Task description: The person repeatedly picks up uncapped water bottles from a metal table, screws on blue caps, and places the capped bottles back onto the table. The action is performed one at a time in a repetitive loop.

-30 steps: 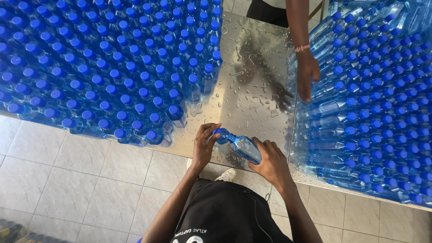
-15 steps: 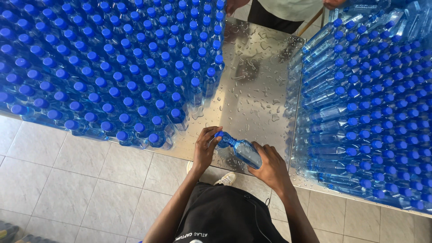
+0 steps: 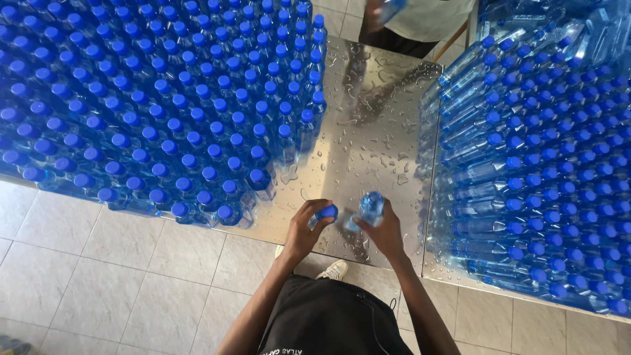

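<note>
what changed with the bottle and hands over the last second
The bottle moved slightly up the wet metal table, its base now swung toward the camera in the right hand. The left hand remains on the blue cap. The co-worker's hand left the table. Both bottle stacks stayed put.

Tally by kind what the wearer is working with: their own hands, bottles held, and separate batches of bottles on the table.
Hands: 2, left hand and right hand
Bottle held in both hands: 1
Batches on the table: 2, upright batch and stacked batch
Total: 5
</note>
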